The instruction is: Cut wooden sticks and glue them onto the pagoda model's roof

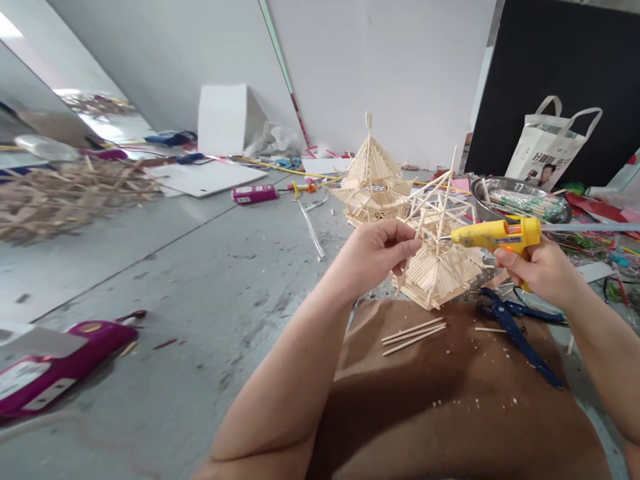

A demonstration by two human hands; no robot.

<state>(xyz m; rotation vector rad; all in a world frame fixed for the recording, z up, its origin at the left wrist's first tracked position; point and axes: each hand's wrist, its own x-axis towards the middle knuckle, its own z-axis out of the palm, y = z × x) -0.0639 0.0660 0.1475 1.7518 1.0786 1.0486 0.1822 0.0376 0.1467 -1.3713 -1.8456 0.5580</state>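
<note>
My left hand (380, 252) is closed in a pinch on a thin wooden stick, held against the unfinished stick pagoda model (440, 257) that stands at the far edge of a brown cardboard sheet (450, 393). My right hand (543, 270) grips a yellow glue gun (495, 235), its nozzle pointing left at the model's upper frame. Three loose sticks (413, 335) lie on the cardboard just below the model.
A finished stick pagoda (371, 177) stands behind. Blue-handled cutters (515, 327) lie at the right, a metal bowl of sticks (520, 200) and a white tote bag (550, 147) beyond. Pink boxes (55, 363) and a heap of stick frames (65, 193) sit left on the grey floor.
</note>
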